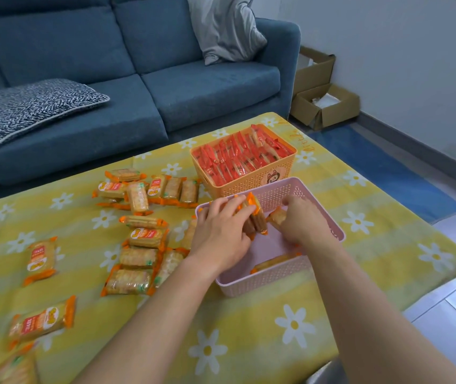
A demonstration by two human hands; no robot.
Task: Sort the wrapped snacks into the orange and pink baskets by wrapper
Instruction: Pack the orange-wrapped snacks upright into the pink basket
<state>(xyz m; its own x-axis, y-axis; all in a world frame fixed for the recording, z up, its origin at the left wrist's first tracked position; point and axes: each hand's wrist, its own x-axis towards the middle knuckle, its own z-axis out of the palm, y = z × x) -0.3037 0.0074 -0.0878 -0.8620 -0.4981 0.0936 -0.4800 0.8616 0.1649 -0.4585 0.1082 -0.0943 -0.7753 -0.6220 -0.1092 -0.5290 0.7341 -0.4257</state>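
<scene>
The orange basket [260, 180] stands at the back, packed with red-wrapped snacks [237, 153]. In front of it is the pink basket [265, 277]. My left hand [221, 231] grips a bunch of orange-wrapped cracker packs [254, 217] upright inside the pink basket. My right hand [304, 220] is in the basket too, its fingers curled round another orange pack [278, 216]. One more pack [274, 261] lies at the basket's near wall. Several orange-wrapped packs [140, 256] lie loose on the cloth to the left.
The table has a yellow daisy-print cloth [276, 328]. A blue sofa [138, 79] with cushions stands behind it. Cardboard boxes [323, 106] sit on the floor at the right. More loose packs [41, 322] lie near the left front edge.
</scene>
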